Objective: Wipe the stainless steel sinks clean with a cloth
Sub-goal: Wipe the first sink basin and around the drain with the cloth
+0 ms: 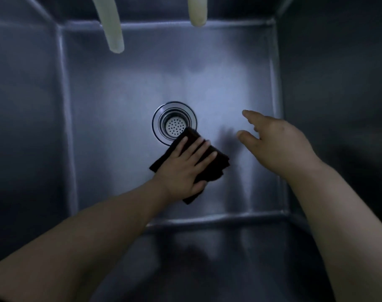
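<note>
Just below and right of the round perforated steel drain strainer (174, 124), a dark folded cloth (216, 165) is pressed flat onto the floor of the deep stainless steel sink (111, 88) by the left hand (185, 168), fingers (204, 149) straight and slightly spread. The cloth is judged soft, light and limp, best held under a flat palm; its long axis runs diagonally from the strainer toward the lower right. Right of the strainer, the right hand (277, 140) is held empty above the floor, fingers loosely apart.

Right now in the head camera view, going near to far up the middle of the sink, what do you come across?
Near wall of the sink → left hand pressing flat on the dark cloth → drain strainer → bare sink floor → the two pale hoses hanging at the far wall.
</note>
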